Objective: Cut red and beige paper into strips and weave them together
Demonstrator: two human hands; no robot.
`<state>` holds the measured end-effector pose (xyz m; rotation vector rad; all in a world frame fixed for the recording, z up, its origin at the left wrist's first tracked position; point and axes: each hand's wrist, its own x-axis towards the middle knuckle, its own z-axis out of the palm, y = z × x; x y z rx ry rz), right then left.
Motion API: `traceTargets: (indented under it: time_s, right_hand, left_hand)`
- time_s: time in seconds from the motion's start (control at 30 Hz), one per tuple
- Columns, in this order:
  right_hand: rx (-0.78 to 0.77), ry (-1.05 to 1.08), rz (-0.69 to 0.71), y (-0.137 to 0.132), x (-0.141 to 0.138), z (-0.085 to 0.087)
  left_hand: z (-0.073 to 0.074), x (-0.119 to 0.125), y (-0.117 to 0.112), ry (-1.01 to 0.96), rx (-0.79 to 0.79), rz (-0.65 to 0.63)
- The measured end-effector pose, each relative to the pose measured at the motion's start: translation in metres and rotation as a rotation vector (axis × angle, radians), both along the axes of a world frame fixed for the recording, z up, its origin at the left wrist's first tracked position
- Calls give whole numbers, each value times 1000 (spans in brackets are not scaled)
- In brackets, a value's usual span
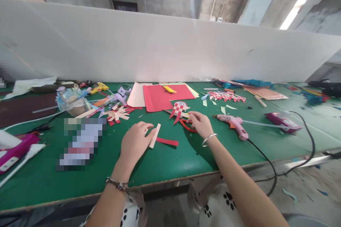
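Note:
My left hand [137, 140] is over the green table, its thumb and fingers closed on a pale pink paper strip [155, 136]. Just right of that strip, a red paper strip [167, 142] lies flat. My right hand [201, 124] is beside the red-handled scissors [186, 125], thumb and fingertips pinched together. Whatever they hold is too small to make out. Left of these fingertips lies a woven red-and-pale checkered paper piece [179, 110] with loose strip ends, partly over the scissors' blades.
Red paper [157, 101] with a yellow cutter [169, 89] lies behind. At right are a pink glue gun [236, 125] and a purple power strip [282, 122]. Cut strips [118, 114], a wrapped container [73, 101] and a pixelated object [82, 143] stand left. A white panel [170, 49] borders the back.

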<state>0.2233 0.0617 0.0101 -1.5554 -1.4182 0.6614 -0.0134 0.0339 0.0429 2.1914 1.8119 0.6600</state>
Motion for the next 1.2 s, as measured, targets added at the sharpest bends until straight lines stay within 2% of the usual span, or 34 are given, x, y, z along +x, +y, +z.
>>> traceTargets:
  time_s: [0.07,0.1,0.17,0.27,0.4,0.57,0.7,0.8,0.93,1.1,1.2]
  right_hand:
    - [148,-230,-124,-2,-2,-1]
    - [225,-347,-137,-5,-6,0]
    - [316,-507,-38,-14,-16,2]
    - [256,-558,238,-29,-36,6]
    - [96,-475,447,-40,-57,6]
    - [-60,-357,421,-38,-61,3]
    - [-74,-262,510,-36,-56,6]
    - [-108,-133,561,-35,-51,8]
    - [-153,37,567,-32,-47,6]
    - [-190,193,555,-28,-45,4]
    - [-183,227,487,-28,-46,5]
  left_hand:
    - [-3,5,-3,204,-18,-32]
    - [-4,7,-4,278,-20,-46]
    - [-6,9,-4,362,-3,-55]
    - [-7,8,-4,353,21,-63]
    - [-1,7,-4,191,-32,-85]
    - [6,4,-4,-12,-103,-34]
    - [6,-5,-2,-23,-81,24]
    - [6,-11,-2,-27,-96,9]
    - [7,-15,-1,-67,-97,-23]
    - [6,-14,2,-190,-155,58]
    - [7,-13,3,-108,-162,124]
